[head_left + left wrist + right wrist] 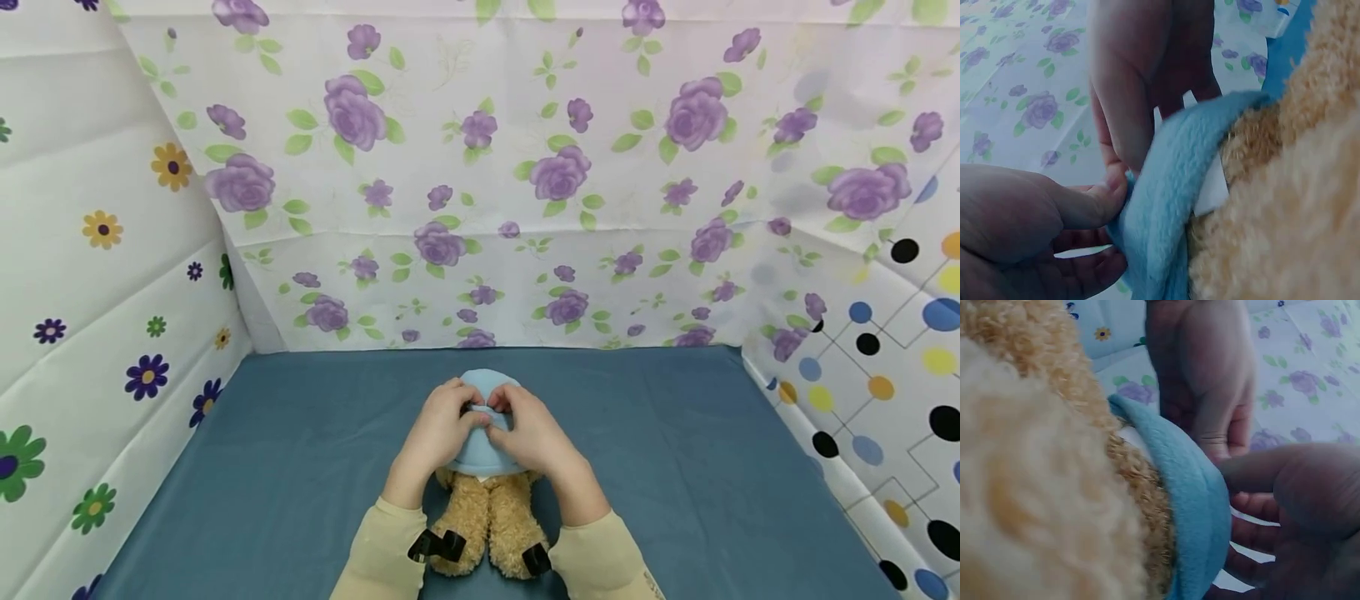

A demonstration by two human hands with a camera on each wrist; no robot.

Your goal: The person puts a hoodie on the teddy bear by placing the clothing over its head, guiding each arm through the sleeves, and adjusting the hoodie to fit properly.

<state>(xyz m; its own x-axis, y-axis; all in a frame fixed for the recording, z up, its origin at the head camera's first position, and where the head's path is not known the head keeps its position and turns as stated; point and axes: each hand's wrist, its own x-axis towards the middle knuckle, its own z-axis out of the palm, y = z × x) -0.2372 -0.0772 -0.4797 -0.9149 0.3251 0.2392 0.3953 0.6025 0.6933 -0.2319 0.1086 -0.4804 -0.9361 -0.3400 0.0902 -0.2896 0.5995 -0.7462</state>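
A curly tan plush toy [468, 521] lies on the table with its two legs pointing toward me. Light blue fleece clothing [483, 458] covers its upper part, the lower edge curving across above the legs. My left hand [438, 425] and right hand [534, 429] meet over the middle of the clothing, thumbs and fingertips almost touching. Each pinches the blue fabric there, seen close up in the left wrist view, where the left thumb [1100, 203] presses its edge. A white patch [1213, 187] shows between fabric and fur. The toy's head is hidden.
A blue-grey cloth [660, 467] covers the table. Behind it hangs a white sheet with purple flowers [562, 175]; patterned sheets [97, 350] enclose both sides. Black straps [437, 547] sit at my cream sleeves [382, 550], close over the toy's legs.
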